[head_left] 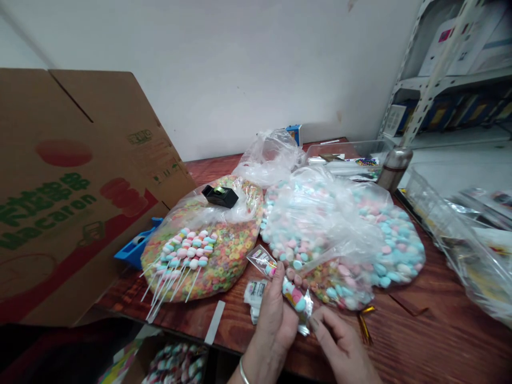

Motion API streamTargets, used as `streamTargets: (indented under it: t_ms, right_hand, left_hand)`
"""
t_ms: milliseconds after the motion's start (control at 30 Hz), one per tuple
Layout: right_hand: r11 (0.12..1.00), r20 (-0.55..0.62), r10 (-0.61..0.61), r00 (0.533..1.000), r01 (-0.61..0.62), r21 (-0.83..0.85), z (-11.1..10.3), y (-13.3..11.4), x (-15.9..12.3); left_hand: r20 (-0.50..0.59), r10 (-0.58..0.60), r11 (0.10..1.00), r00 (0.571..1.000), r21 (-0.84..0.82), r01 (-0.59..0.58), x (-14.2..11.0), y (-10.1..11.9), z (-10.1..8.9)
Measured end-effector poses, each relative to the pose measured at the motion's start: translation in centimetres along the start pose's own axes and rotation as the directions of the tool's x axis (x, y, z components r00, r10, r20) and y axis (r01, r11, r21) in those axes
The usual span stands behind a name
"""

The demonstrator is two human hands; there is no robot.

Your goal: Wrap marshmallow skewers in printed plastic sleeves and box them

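Left hand (274,314) (a silver bangle on the wrist): fingers (287,273) clamped on a slim, clear plastic packet (298,300) of pink, blue, white and yellow sweets. The thumb lies across the packet's upper part, with curled fingertips at its far side. One end of the packet projects beyond the thumb, up and to the left; the filled lower part slants down along the palm towards the right hand (340,341).

Right hand: thumb and forefinger close together at the packet's crinkled, silvery lower end. Whether they grip it cannot be told.

The packet is held above the front of the dark red-brown wooden bench (432,330). Just left of the left hand lie small clear printed packets (254,294), and further left a flat grey strip (215,322) at the bench edge. Beyond the hands stands a large clear bag of pastel sweets (312,224). To its left, a clear bag of multicoloured rings (236,256) bears a black tape dispenser (221,196) and white-stemmed sweet skewers (194,250) (several stems overhang the bag). A gold twisted tie (365,324) lies near the right hand.
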State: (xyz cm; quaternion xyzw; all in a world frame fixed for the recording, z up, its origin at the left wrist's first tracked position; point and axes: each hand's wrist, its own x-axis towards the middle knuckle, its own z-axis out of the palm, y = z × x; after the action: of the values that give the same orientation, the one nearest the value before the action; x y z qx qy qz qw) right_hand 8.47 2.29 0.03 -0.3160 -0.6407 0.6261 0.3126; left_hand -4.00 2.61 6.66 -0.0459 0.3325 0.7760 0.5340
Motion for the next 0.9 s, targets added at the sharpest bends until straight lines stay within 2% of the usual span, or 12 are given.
streamTargets:
  t_ms: [33,100,167,200,233,267,433,567,667,767,833,900]
  right_hand:
    - [0.970,-0.020,-0.149,0.989,0.142,-0.197,-0.2,0.1,-0.1]
    - [0.793,-0.020,-0.403,0.915,0.338,-0.507,-0.4,0.5,-0.4]
    - [0.591,-0.018,-0.589,0.808,0.416,-0.692,-0.4,0.8,-0.5]
    - [0.520,-0.017,-0.644,0.765,0.421,-0.743,-0.3,0.9,-0.6]
    - [0.494,-0.027,-0.665,0.746,0.413,-0.765,-0.2,0.9,-0.5]
    - [0.508,-0.040,-0.658,0.752,0.404,-0.761,0.0,0.9,-0.5]
    - [0.710,-0.058,-0.481,0.875,0.350,-0.611,0.2,-0.3,0.3]
    - [0.924,-0.084,-0.216,0.973,0.176,-0.339,-0.4,-1.1,0.4]
    - [0.993,-0.109,-0.052,0.993,0.040,-0.109,-0.5,-0.9,0.2]
    - [0.956,0.016,0.210,0.978,-0.208,0.208,-0.2,-0.3,0.1]
    - [0.939,0.071,0.223,0.972,-0.234,0.254,-0.1,-0.2,0.0]
    - [0.996,0.019,0.066,0.998,-0.067,0.062,-0.3,-0.3,-0.1]
  left_hand:
    - [0.001,-0.005,1.000,1.000,0.004,0.005,0.0,0.1,0.2]
    - [-0.003,-0.020,1.000,1.000,0.014,0.020,0.0,0.2,0.5]
    - [-0.027,-0.033,0.999,0.999,0.030,0.034,-0.1,0.2,0.8]
    - [-0.044,-0.033,0.999,0.999,0.039,0.034,-0.2,0.1,0.9]
    - [-0.059,-0.028,0.998,0.998,0.050,0.031,-0.3,-0.1,0.9]
    - [-0.070,-0.021,0.998,0.997,0.060,0.025,-0.5,-0.4,0.9]
    - [-0.074,-0.055,0.996,0.996,0.063,0.060,-1.2,-1.9,0.2]
    - [-0.033,-0.047,0.999,0.998,0.022,0.048,-0.8,-0.9,-0.3]
    - [-0.001,0.021,1.000,1.000,0.002,-0.021,0.0,0.5,-0.5]
    - [-0.003,0.011,1.000,1.000,0.019,-0.011,0.5,1.0,-0.4]
    - [-0.018,-0.017,1.000,1.000,0.012,0.018,0.6,0.9,-0.4]
    - [-0.032,-0.037,0.999,0.999,-0.013,0.037,0.7,0.8,-0.4]
